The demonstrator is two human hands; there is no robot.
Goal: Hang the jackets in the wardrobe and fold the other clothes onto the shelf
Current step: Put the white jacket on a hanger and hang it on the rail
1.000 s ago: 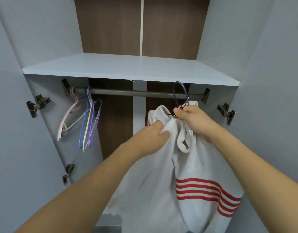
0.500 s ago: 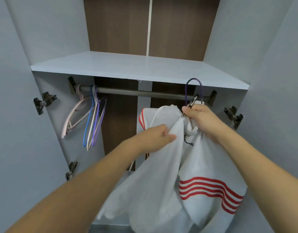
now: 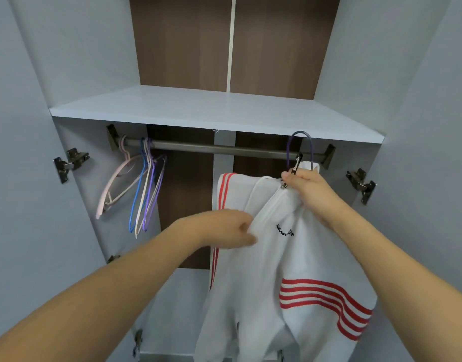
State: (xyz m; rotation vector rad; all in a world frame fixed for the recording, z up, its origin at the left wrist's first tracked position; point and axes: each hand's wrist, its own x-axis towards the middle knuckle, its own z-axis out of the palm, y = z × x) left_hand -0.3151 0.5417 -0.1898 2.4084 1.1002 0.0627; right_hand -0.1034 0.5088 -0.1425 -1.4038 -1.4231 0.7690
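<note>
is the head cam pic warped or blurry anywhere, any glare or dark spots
Head view: wide-angle warp bows the wardrobe walls and the shelf edge outward; lighting is soft and even, with no hard glare; the space under the shelf around the rail is darker; the white jacket and both forearms look slightly soft, and its small black chest lettering is unreadable.

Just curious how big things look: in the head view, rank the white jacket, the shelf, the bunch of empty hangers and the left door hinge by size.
1. Shelf and jacket: look alike; jacket nearer, unsure.
2. Hangers.
3. Hinge.
</note>
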